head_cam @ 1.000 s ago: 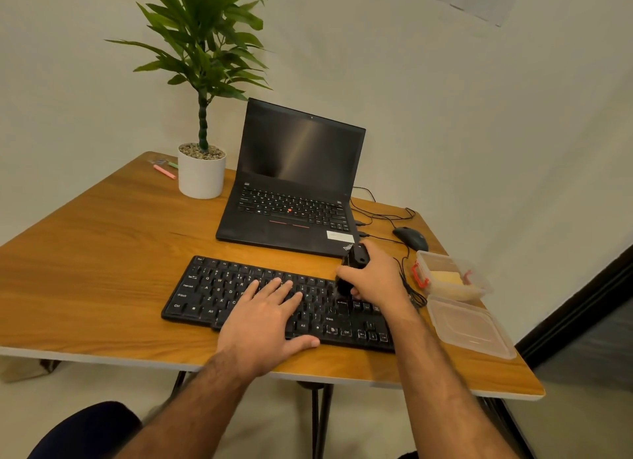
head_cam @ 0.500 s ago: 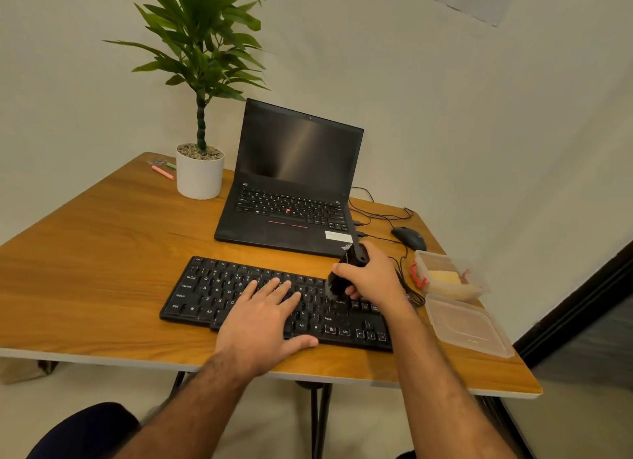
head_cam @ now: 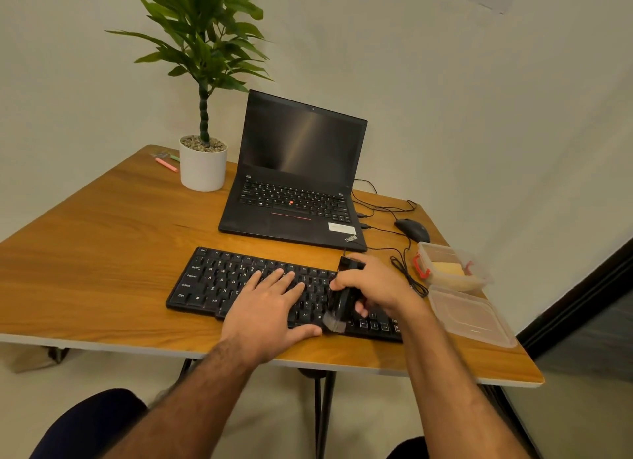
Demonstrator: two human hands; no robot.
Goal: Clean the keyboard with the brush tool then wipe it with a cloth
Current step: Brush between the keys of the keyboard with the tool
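A black keyboard [head_cam: 219, 280] lies near the front edge of the wooden table [head_cam: 102, 253]. My left hand [head_cam: 270, 308] rests flat on its middle keys, fingers straight and spread. My right hand [head_cam: 376, 284] grips a black brush tool [head_cam: 339, 304] over the right part of the keyboard. The brush's blurred bristles touch the keys near the front row. A yellow cloth [head_cam: 448, 270] lies inside a clear plastic box [head_cam: 479, 270] to the right of the keyboard.
An open black laptop [head_cam: 298, 184] stands behind the keyboard, with a potted plant [head_cam: 202, 164] to its left. A black mouse [head_cam: 412, 229] and tangled cables [head_cam: 404, 267] lie right of the laptop. The box's clear lid [head_cam: 472, 318] sits by the table's right corner. Highlighters [head_cam: 166, 164] lie far left.
My right hand has swept the brush toward me, from the keyboard's upper rows down to the front rows. My left hand has stayed flat on the keys.
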